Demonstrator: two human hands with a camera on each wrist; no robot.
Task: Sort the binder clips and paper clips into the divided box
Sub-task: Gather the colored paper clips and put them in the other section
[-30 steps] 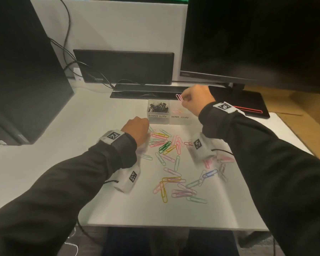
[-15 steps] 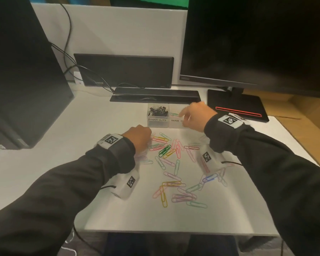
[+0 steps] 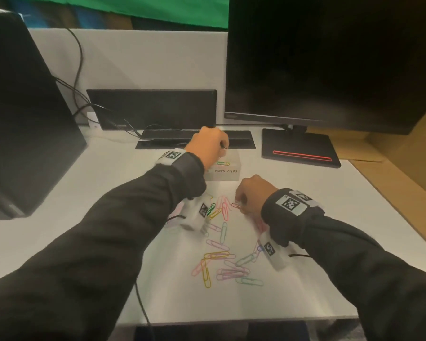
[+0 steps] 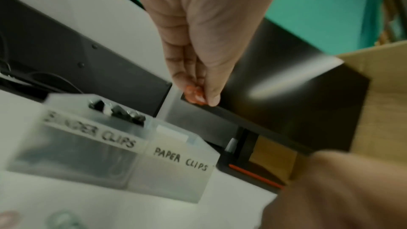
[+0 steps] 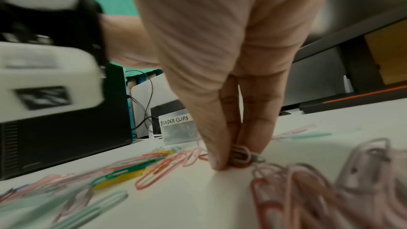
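Note:
The clear divided box [image 3: 228, 174] stands at the back of the white table; its labels read BINDER CLIPS and PAPER CLIPS [image 4: 176, 171]. Black binder clips [image 4: 118, 111] lie in its left compartment, a green clip [image 3: 223, 163] in the right. My left hand [image 3: 210, 146] hovers over the box and pinches a small orange-red paper clip [image 4: 193, 93] at its fingertips. Coloured paper clips [image 3: 219, 257] lie scattered in front of the box. My right hand [image 3: 251, 193] is down on the table, thumb and fingers pinching a paper clip [image 5: 240, 154] at the pile's edge.
A black computer case [image 3: 22, 119] stands at left, a monitor [image 3: 330, 57] with its base [image 3: 298, 148] at back right, and a flat black bar [image 3: 194, 141] just behind the box. Cables [image 3: 79, 70] run along the back wall. Cardboard [image 3: 403, 156] borders the table's right side.
My left hand rose from the clip pile and moved back over the box. My right hand left the box and came down onto the pile, where it now pinches a clip.

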